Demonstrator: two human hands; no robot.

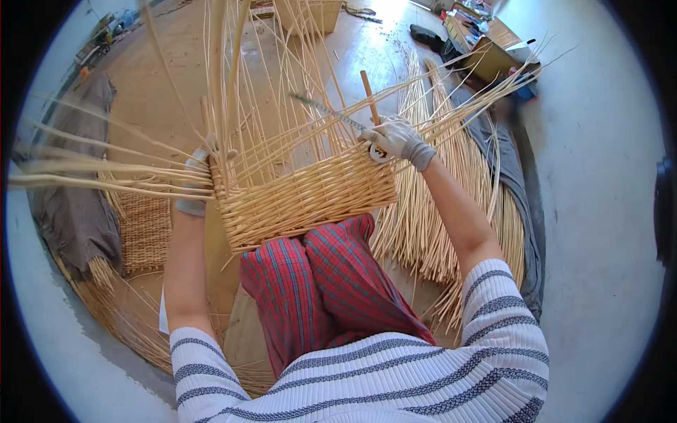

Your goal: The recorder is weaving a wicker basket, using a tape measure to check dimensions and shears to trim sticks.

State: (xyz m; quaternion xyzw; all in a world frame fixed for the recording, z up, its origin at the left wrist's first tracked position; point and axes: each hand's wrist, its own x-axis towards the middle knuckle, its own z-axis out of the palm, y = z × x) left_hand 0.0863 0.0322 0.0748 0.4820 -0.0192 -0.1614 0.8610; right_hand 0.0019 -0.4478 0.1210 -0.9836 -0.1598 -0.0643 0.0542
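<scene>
A half-woven willow basket [307, 197], with long pale stakes rising from it, rests against my knees in plaid red cloth [289, 289]. My gloved left hand [197, 173] grips the basket's left corner, partly hidden behind stakes. My gloved right hand [398, 137] holds a tape measure [379, 152] at the right corner, beside an upright wooden rod [368, 92]. The tape's blade reaches up and left across the stakes.
Willow rods [458, 225] lie on grey cloth at right. A woven panel [144, 233] and dark cloth [70, 204] lie at left. Another basket [310, 14] stands at the back. A cluttered box [493, 63] sits back right on the floor [592, 211].
</scene>
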